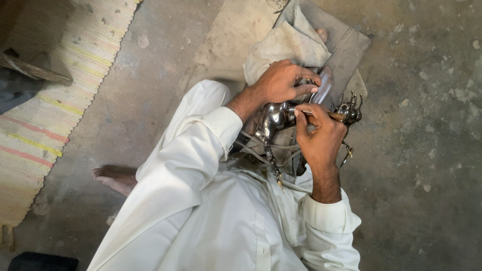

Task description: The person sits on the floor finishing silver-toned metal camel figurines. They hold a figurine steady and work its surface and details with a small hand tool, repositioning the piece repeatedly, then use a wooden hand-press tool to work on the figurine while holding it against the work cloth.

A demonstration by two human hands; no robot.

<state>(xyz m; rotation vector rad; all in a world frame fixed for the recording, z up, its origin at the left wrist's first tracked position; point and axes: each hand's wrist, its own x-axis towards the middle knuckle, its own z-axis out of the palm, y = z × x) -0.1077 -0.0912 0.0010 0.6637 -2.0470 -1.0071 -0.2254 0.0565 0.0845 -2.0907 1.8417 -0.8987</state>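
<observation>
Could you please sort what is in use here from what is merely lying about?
In use:
left hand gripping the metal piece
right hand holding a thin tool
chain hanging from the piece
cloth beneath the work

Lying about:
striped mat
dark object
concrete floor

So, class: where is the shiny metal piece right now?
In the head view, the shiny metal piece sits just right of centre, over the lap, gripped between the left hand and right hand, below the grey cloth.
</observation>
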